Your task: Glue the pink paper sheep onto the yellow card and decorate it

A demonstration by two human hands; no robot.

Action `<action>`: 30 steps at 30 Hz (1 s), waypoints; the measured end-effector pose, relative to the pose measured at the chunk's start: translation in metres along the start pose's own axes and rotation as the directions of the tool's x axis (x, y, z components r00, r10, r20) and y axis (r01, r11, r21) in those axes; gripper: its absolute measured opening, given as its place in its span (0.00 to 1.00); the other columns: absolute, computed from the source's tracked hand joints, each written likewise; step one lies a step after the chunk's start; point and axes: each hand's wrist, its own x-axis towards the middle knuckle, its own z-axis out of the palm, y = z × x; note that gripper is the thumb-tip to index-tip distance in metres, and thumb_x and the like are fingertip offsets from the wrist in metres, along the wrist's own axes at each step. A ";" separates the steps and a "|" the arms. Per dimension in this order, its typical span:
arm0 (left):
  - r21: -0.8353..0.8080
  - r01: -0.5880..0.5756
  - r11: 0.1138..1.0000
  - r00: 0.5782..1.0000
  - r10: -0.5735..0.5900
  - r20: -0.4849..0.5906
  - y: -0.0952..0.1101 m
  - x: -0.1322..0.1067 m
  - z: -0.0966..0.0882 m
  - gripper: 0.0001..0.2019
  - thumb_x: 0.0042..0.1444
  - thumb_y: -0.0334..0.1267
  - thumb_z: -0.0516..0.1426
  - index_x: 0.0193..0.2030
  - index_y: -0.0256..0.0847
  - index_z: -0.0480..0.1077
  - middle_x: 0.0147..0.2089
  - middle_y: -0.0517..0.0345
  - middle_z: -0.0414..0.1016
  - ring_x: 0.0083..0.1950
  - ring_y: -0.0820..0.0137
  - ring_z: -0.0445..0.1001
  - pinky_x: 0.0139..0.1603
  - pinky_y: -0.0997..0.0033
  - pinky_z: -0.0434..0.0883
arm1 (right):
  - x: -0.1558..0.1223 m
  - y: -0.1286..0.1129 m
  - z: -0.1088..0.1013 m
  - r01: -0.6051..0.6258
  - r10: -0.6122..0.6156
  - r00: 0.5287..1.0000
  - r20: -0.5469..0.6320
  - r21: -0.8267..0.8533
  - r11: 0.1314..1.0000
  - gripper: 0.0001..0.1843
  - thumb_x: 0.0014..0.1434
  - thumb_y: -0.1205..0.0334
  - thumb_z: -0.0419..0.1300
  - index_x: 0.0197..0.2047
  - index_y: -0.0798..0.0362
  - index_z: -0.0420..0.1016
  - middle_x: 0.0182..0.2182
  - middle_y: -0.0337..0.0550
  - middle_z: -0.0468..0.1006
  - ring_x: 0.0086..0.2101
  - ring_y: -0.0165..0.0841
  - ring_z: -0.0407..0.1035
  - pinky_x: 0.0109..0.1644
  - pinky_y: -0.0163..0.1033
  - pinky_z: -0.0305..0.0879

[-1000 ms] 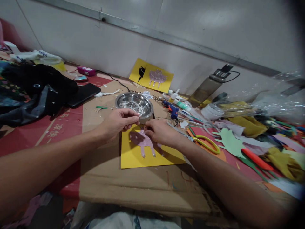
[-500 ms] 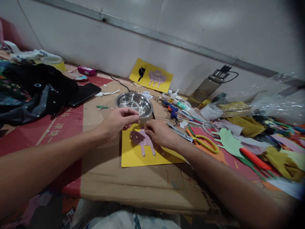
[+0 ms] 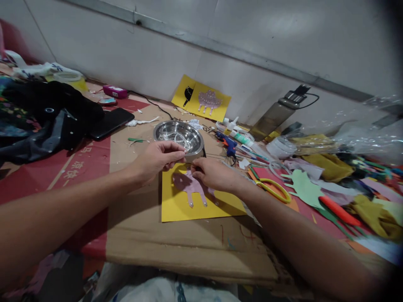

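Note:
A yellow card (image 3: 176, 212) lies on the cardboard, bearing a pink cut-out shape (image 3: 190, 186) with legs and small shiny beads at their tips. Over the card's far left corner, my left hand (image 3: 162, 157) has thumb and forefinger pinched together; whatever they hold is too small to make out. My right hand (image 3: 212, 173) is closed above the pink shape, its fingers curled in, and what is between them is hidden. Just beyond both hands stands a steel bowl (image 3: 197, 140) with clear or white beaded strands (image 3: 176, 139) inside.
Scissors with yellow handles (image 3: 283, 197) lie right of the card, partly behind my right arm. Behind them are a blue glue gun (image 3: 231, 145) and a tilted bottle (image 3: 273, 115). Two finished-looking yellow cards (image 3: 222, 94) lean on the wall. A black phone (image 3: 111, 123) is left.
The view has shifted very slightly. Both hands keep nearly the same pose and place over the card; nothing is visibly picked up or let go.

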 end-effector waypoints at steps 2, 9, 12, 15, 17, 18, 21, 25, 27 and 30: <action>-0.006 0.004 1.000 1.000 -0.004 0.000 0.000 0.000 0.000 0.09 0.48 0.39 0.64 0.35 0.37 0.73 0.28 0.58 0.76 0.22 0.81 0.61 0.21 0.79 0.55 | 0.000 0.000 0.000 0.002 -0.002 1.000 0.005 -0.001 1.000 0.07 0.58 0.69 0.53 0.30 0.53 0.69 0.27 0.40 0.75 0.28 0.29 0.65 0.31 0.34 0.51; -0.013 0.000 1.000 1.000 0.000 0.002 0.001 0.000 0.001 0.09 0.48 0.39 0.63 0.34 0.37 0.73 0.28 0.58 0.75 0.22 0.81 0.60 0.21 0.79 0.53 | 0.000 0.002 0.000 -0.003 0.002 1.000 0.009 0.054 0.999 0.07 0.58 0.69 0.52 0.30 0.52 0.67 0.26 0.40 0.75 0.26 0.29 0.66 0.29 0.34 0.53; -0.013 -0.008 1.000 1.000 0.008 0.000 0.000 0.001 0.000 0.09 0.48 0.39 0.64 0.34 0.37 0.73 0.28 0.57 0.76 0.21 0.81 0.60 0.21 0.79 0.53 | 0.002 0.008 0.001 0.000 -0.010 0.998 0.069 0.143 0.990 0.06 0.59 0.68 0.52 0.31 0.52 0.67 0.24 0.39 0.75 0.24 0.29 0.66 0.28 0.33 0.55; -0.005 -0.008 1.000 1.000 0.008 -0.002 0.000 0.001 0.000 0.09 0.48 0.39 0.64 0.34 0.37 0.73 0.28 0.57 0.76 0.22 0.81 0.60 0.21 0.79 0.54 | 0.005 0.012 0.001 0.034 -0.045 0.996 0.081 0.122 0.992 0.05 0.58 0.68 0.53 0.31 0.52 0.68 0.27 0.40 0.77 0.26 0.29 0.68 0.29 0.33 0.57; -0.001 -0.008 1.000 1.000 0.008 0.000 -0.001 0.001 0.000 0.10 0.48 0.39 0.64 0.35 0.37 0.73 0.28 0.57 0.76 0.22 0.81 0.60 0.22 0.79 0.54 | 0.006 0.012 0.001 0.035 -0.041 0.996 0.074 0.090 0.995 0.05 0.57 0.68 0.53 0.32 0.52 0.69 0.29 0.41 0.78 0.27 0.30 0.68 0.30 0.34 0.57; -0.002 -0.009 1.000 1.000 0.009 0.001 -0.001 0.001 0.000 0.10 0.48 0.40 0.64 0.35 0.37 0.73 0.29 0.58 0.76 0.22 0.81 0.61 0.22 0.79 0.55 | 0.007 0.011 0.001 0.025 -0.031 0.997 0.075 0.079 0.997 0.05 0.57 0.67 0.53 0.32 0.52 0.70 0.29 0.41 0.78 0.27 0.30 0.68 0.30 0.34 0.57; -0.012 -0.001 1.000 1.000 0.001 0.001 0.000 0.000 0.000 0.09 0.48 0.39 0.64 0.35 0.37 0.73 0.28 0.58 0.76 0.22 0.81 0.61 0.22 0.80 0.55 | 0.007 0.008 0.001 0.000 -0.004 0.997 0.078 0.051 0.999 0.05 0.57 0.67 0.53 0.33 0.52 0.70 0.29 0.41 0.77 0.28 0.31 0.68 0.29 0.34 0.56; -0.012 0.007 1.000 1.000 -0.007 -0.008 0.002 -0.001 0.001 0.08 0.48 0.38 0.63 0.34 0.37 0.73 0.28 0.58 0.76 0.22 0.81 0.60 0.21 0.79 0.54 | 0.006 0.005 -0.001 -0.010 0.009 0.998 0.060 0.020 1.000 0.05 0.57 0.68 0.54 0.33 0.52 0.70 0.31 0.42 0.78 0.29 0.32 0.68 0.30 0.34 0.56; -0.010 0.011 1.000 1.000 -0.011 -0.012 0.003 -0.001 0.001 0.09 0.48 0.38 0.63 0.34 0.37 0.73 0.29 0.57 0.76 0.22 0.81 0.60 0.21 0.79 0.54 | 0.005 0.004 -0.002 -0.003 0.002 0.999 0.041 0.009 1.000 0.05 0.56 0.68 0.54 0.33 0.52 0.70 0.31 0.42 0.77 0.30 0.32 0.68 0.31 0.34 0.56; -0.005 0.011 1.000 1.000 -0.011 -0.008 0.002 -0.001 0.001 0.10 0.48 0.39 0.64 0.35 0.37 0.73 0.29 0.57 0.76 0.21 0.81 0.60 0.21 0.79 0.54 | 0.002 0.002 -0.002 0.016 -0.017 1.000 0.027 0.010 1.000 0.05 0.56 0.69 0.54 0.33 0.52 0.69 0.31 0.41 0.77 0.31 0.31 0.68 0.31 0.34 0.55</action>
